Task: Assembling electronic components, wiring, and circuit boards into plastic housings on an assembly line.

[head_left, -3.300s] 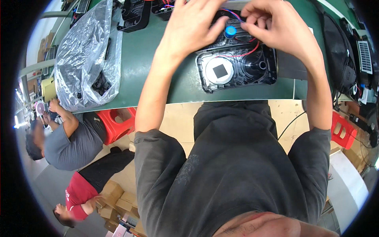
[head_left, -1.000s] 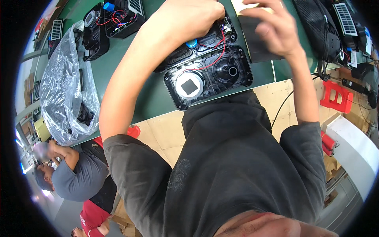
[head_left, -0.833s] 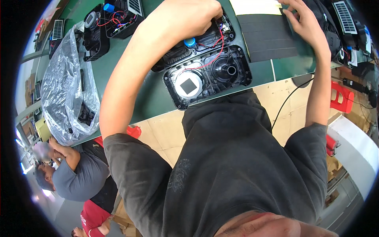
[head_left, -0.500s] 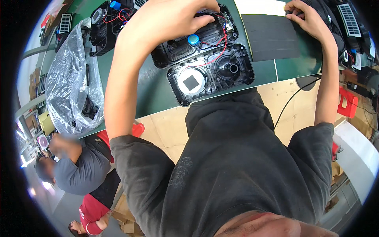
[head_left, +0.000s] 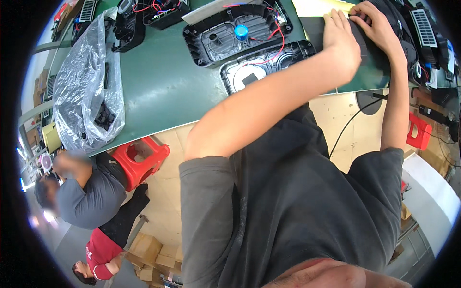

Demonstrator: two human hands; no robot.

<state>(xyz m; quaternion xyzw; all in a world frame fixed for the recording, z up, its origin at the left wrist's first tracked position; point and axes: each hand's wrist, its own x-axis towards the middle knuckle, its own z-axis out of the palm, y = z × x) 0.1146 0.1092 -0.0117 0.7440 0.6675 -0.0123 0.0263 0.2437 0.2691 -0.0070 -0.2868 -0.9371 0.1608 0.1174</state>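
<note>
My left hand (head_left: 342,38) reaches across to the right, its fingers stretched out over a black sheet (head_left: 312,28) scored into strips, with pale yellow backing paper (head_left: 314,8) beyond it. Close beside it, my right hand (head_left: 373,23) is closed in a pinch at the sheet's far right edge. To the left lies an opened black plastic speaker housing. Its far half (head_left: 211,45) holds a blue round part (head_left: 241,32) and red wires. The near half (head_left: 229,79) carries a white round speaker (head_left: 245,77) with a dark square on it, partly hidden under my left forearm.
A clear plastic bag (head_left: 79,91) with black parts lies on the green table (head_left: 158,91) at the left. More wired black housings (head_left: 128,29) stand at the far left. A black bag is at the right. Red stools (head_left: 144,158) and two people (head_left: 96,197) are beyond the table's left end.
My left hand has left the speaker housing and swung right onto the black sheet beside my right hand. The housing halves have shifted slightly. My right hand keeps nearly the same place.
</note>
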